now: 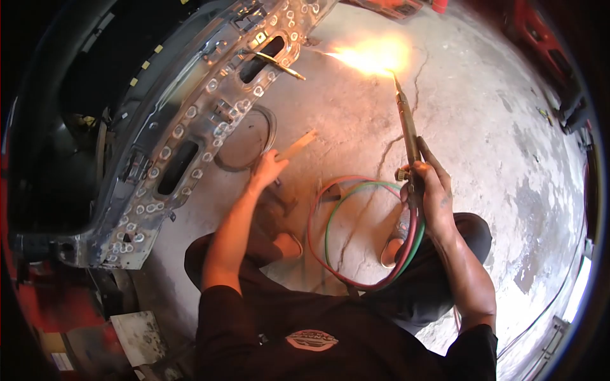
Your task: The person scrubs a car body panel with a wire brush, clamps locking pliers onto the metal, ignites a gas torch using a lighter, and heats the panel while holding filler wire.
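My right hand point(434, 193) is wrapped round a brass gas torch point(406, 120), its valve knob point(402, 174) beside my fingers. A bright orange flame point(372, 56) burns at its tip and points left toward the metal panel. Red and green hoses point(311, 219) loop down from the torch between my knees. Closed around a flat tan stick, perhaps a wooden handle point(297, 146), my left hand point(270, 168) is near the panel's edge; its grip hides the lower end. The bare metal car body panel point(190, 133) has many round weld marks and long slots.
A thin rod point(279, 65) sticks out from the panel's upper slot. Coiled wire point(270, 120) lies on the cracked concrete floor point(495, 171) under the panel. Red body parts point(540, 44) stand at the upper right. A stained board point(138, 336) lies at lower left.
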### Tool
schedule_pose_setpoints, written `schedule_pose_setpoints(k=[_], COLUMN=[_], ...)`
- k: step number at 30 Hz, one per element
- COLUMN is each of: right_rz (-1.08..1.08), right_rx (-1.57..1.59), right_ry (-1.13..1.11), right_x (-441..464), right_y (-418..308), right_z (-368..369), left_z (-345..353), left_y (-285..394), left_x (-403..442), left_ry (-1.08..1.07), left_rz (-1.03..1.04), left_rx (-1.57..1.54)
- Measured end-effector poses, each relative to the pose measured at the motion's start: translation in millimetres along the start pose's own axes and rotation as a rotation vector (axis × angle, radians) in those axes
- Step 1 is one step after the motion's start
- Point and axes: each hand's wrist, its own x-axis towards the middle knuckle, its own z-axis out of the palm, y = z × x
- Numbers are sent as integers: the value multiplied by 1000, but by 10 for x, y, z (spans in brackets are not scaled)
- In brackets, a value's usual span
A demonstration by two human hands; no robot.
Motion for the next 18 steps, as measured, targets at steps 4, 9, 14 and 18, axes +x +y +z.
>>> schedule_pose_setpoints(k=[4,9,14,18], right_rz=[-106,-3,-102,-104], right_rx=[-16,-114,-76,-148], right_ry=[-35,21,-60,-48], right_x=[17,93,-111,-154], right_y=[149,286,84,17], right_z=[-101,-241,41,207], left_z=[-672,-1261,-1032,-720], left_y=[97,463,597,620], left_x=[-300,-1118,-1762,-1839], left_ry=[-89,-148,-13,26], left_rz=[95,125,249,240], left_rx=[262,236,145,98])
